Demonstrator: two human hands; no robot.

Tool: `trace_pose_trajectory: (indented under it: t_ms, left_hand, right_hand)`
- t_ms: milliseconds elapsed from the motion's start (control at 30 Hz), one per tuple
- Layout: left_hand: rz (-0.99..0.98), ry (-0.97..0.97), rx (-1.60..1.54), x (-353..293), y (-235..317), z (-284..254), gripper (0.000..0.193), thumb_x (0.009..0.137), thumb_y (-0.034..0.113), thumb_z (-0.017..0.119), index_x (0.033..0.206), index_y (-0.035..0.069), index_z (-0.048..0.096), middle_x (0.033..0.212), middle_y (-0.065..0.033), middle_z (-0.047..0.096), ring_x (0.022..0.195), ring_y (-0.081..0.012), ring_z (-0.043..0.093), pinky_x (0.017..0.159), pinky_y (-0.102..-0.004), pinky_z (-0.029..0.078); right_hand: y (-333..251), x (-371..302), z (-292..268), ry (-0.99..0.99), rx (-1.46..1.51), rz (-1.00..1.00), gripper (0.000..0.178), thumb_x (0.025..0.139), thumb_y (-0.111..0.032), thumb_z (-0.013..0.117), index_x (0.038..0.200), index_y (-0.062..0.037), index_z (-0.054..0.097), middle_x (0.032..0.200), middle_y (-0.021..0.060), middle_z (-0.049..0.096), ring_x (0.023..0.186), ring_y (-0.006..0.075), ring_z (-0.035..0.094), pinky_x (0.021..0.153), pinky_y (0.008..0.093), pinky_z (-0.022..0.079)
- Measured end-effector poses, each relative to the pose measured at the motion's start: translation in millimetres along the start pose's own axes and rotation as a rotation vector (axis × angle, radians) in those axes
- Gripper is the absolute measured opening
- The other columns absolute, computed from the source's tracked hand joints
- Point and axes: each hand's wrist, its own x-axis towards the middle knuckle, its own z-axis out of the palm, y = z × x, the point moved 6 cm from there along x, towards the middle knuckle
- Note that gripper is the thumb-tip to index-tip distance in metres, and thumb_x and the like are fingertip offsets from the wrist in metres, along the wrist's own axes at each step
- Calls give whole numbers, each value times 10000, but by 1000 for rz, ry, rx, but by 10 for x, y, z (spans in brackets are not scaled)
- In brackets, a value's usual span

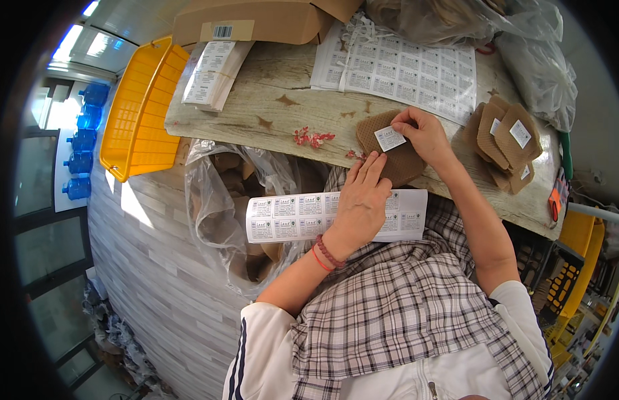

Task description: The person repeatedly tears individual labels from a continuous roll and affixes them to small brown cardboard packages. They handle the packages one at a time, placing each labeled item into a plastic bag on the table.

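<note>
From here, my right grip (423,135) pinches the white label (389,139), leftward of it over the brown pad (404,167) at the desk's (226,127) near edge; my left grip (363,203), fingers outstretched, sits just below.

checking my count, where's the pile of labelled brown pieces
In the head view, the pile sits on the right of the table, right of the right hand and below the clear plastic bag.
</note>
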Motion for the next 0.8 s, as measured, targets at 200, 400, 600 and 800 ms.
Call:
trace_pose_trajectory:
  t_ms: [200, 400, 600, 800]
  left_hand:
    - [8, -7, -30, 9, -1, 11, 95, 871, 45, 568, 903, -43, 584, 1391, -325, 509, 1347, -467, 459, 1156, -553, 328]
    - [-46, 7, -68, 8, -34, 0, 90, 871, 57, 580, 833, -22, 602, 1467, -303, 460, 1327, -437, 475, 1118, -526, 352]
    - [20, -43, 69, 57, 0, 18, 94, 851, 56, 568, 824, -29, 596, 1485, -307, 453, 1343, -414, 447, 1128, -550, 303]
    - [13, -34, 108, 58, 15, 33, 100, 846, 51, 554, 829, -39, 594, 1454, -311, 483, 1344, -407, 446, 1137, -578, 283]
  right_hand:
    - [-34, -39, 3, 60, -58, -37, 133, 905, -184, 704, 971, -69, 708, 904, 82, 731, 831, 238, 679, 754, 357, 516]
    - [-176, -125, 10, 119, -116, -49, 118, 901, -177, 697, 954, -72, 696, 914, 85, 730, 840, 281, 683, 748, 385, 523]
    - [-230, -207, 33, 221, -231, -217, 143, 894, -143, 704, 1027, -98, 677, 907, 78, 702, 845, 298, 677, 716, 392, 528]
    - [-439, -316, 55, 270, -359, -284, 548, 894, -96, 695, 1400, -166, 496, 1041, 82, 640, 861, 293, 659, 732, 400, 544]
